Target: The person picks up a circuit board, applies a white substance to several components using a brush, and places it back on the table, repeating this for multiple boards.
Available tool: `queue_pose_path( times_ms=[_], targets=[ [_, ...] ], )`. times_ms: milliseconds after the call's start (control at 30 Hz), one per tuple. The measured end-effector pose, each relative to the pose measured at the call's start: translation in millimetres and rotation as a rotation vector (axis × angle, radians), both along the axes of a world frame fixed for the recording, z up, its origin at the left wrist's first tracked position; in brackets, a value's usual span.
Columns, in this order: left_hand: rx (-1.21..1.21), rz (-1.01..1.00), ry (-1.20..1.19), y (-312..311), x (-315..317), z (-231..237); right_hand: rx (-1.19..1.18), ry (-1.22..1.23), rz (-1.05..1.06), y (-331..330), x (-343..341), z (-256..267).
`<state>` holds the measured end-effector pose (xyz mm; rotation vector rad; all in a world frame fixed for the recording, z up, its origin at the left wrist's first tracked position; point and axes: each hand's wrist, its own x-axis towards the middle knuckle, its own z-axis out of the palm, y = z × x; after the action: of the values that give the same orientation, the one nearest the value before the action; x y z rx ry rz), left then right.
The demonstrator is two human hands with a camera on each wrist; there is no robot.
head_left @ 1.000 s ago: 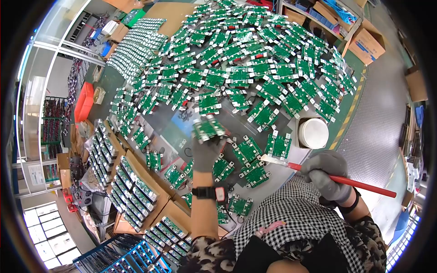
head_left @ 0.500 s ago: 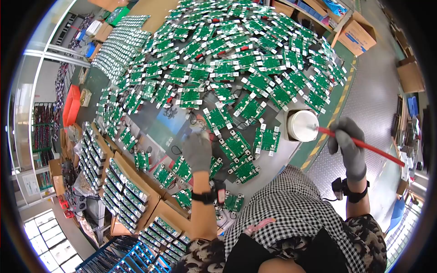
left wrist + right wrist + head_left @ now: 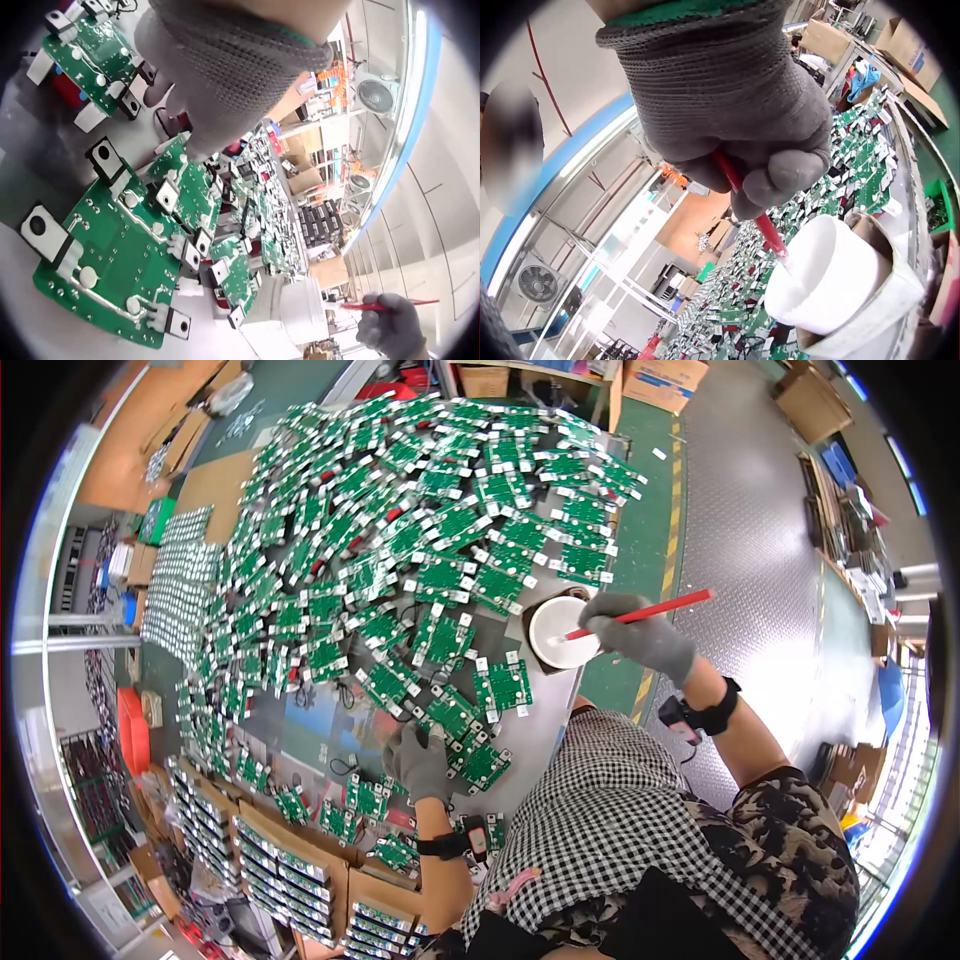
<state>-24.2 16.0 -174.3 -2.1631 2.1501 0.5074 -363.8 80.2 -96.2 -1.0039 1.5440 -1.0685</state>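
My right hand (image 3: 645,638), in a grey knit glove, grips a long red-handled brush (image 3: 665,606). Its whitish tip dips inside a white tub (image 3: 840,281), which sits in a torn cardboard box (image 3: 889,300) at the bench edge. My left hand (image 3: 418,760), gloved alike, is low over the near side of the bench with its fingers loosely bent. Green circuit boards with white-tabbed corners lie around it; one board (image 3: 120,259) shows large in the left wrist view, and another (image 3: 184,184) is partly hidden by the hand.
A broad spread of green circuit boards (image 3: 440,525) covers the bench, overlapping, with dark wires between. Cardboard trays holding rows of boards (image 3: 285,875) stand at the near left. An orange-red bin (image 3: 132,730) is farther left. Yellow-striped floor marking (image 3: 672,530) runs along the right.
The circuit board in my left hand was set down among the others, and that hand is now empty. My right hand brought the brush from over the boards into the white tub. The head view swung round.
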Motion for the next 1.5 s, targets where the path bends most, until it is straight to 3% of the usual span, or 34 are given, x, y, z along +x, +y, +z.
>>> queue_pose_path(
  times_ms=[133,233,267,333,467,533,567,633,667,733,800,867,933,1000,1067,1133,1167,1267,1467,1500],
  targets=[
    [0.188,0.061,0.144,-9.6,2.2,4.8,-0.061,0.069,-0.050,-6.5,12.5,-17.7],
    [0.045,0.000,0.061,-0.6,7.1,-12.1,0.289,-0.174,-0.136,-7.2,12.9,-1.1],
    [0.045,-0.004,0.058,-0.4,10.1,-17.5,0.288,-0.177,-0.139,-1.6,9.1,0.6],
    [0.051,-0.027,0.117,-1.1,15.7,-24.2,0.221,-0.445,-0.291,12.7,-2.1,7.6],
    [0.040,-0.009,0.071,1.1,10.1,-11.6,0.194,-0.437,-0.323,28.9,-3.2,39.2],
    [-0.070,-0.021,0.201,9.2,10.6,-12.5,0.178,-0.411,-0.297,35.1,-3.4,47.1],
    [-0.075,-0.006,0.198,12.6,9.7,-9.3,0.118,-0.467,-0.274,38.0,-2.9,49.2],
    [0.008,0.025,0.489,16.4,3.3,1.5,-0.002,-0.587,-0.180,38.0,1.0,57.6],
    [-0.001,0.046,0.486,20.3,0.1,5.8,0.002,-0.591,-0.157,36.5,5.3,62.2],
    [-0.239,-0.032,0.762,24.2,-3.6,17.6,-0.039,-0.665,-0.058,32.2,15.1,70.2],
    [-0.250,-0.016,0.749,19.5,-3.7,47.4,-0.077,-0.614,0.006,27.0,21.3,75.7],
    [-0.139,0.038,1.174,10.6,-0.5,80.2,-0.167,-0.498,0.089,22.5,26.2,84.8],
    [-0.038,0.038,1.180,-1.6,7.0,116.0,-0.152,-0.463,0.132,11.2,34.4,106.3],
    [0.510,-0.040,1.346,-10.9,4.5,151.2,-0.225,-0.357,0.298,-1.8,47.6,129.2],
    [0.610,-0.090,1.292,-16.1,1.2,171.5,-0.182,-0.422,0.303,-9.6,58.6,138.9],
    [0.796,-0.073,1.223,-17.6,-0.5,179.4,-0.343,-0.239,0.518,-20.5,57.5,132.5],
    [0.797,-0.073,1.225,-17.8,-0.2,178.8,-0.393,-0.196,0.520,-23.9,60.5,132.5],
    [0.852,-0.110,1.183,-17.2,0.4,176.5,-0.238,-0.088,0.610,-25.1,62.3,144.8],
    [0.938,-0.068,1.185,-14.1,0.5,178.9,-0.344,-0.019,0.591,-31.9,57.4,132.7],
    [0.946,-0.069,1.182,-15.2,2.0,176.7,-0.454,-0.028,0.604,-32.1,58.3,130.9]
  ],
)
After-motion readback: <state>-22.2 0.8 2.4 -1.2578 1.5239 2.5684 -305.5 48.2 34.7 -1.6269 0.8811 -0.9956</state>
